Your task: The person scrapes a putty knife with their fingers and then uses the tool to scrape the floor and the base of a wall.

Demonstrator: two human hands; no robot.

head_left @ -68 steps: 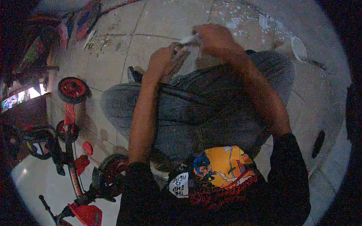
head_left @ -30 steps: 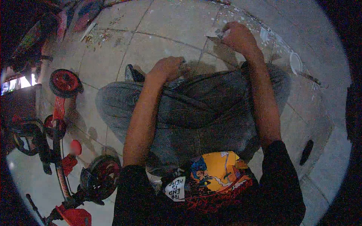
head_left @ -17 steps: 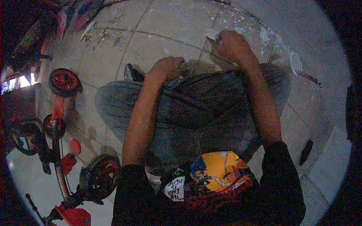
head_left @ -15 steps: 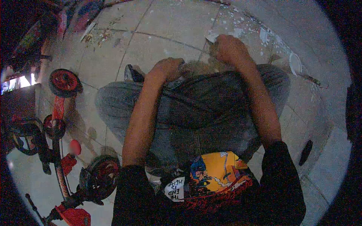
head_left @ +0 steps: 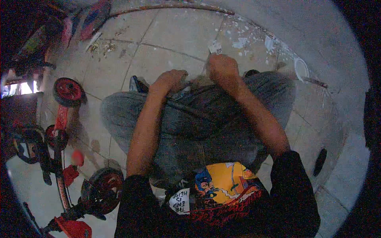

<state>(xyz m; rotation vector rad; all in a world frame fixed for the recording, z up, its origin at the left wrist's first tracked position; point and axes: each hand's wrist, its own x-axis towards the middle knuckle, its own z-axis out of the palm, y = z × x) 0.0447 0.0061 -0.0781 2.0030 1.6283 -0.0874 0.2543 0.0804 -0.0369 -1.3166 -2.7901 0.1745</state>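
My left hand (head_left: 171,81) is closed in front of my crossed legs, at the left. Something thin and dark shows at its fingers, too small to name. My right hand (head_left: 222,69) is closed a little further forward and to the right. A small pale piece with dark marks (head_left: 215,47) sticks up at its knuckles; whether the fingers grip it is unclear. Between the hands is a blurred patch over the floor. Beneath both forearms lie my jeans (head_left: 198,115).
A red and black wheeled toy (head_left: 61,115) stands at the left. White flakes and a white ring-shaped object (head_left: 301,69) lie at the upper right, near a stick (head_left: 315,82). Debris (head_left: 104,47) lies at the upper left, and a dark oblong object (head_left: 320,162) at the right.
My right hand has moved left and slightly down, closer to my left hand. My left hand has dropped slightly. The pale piece by my right hand shows more clearly.
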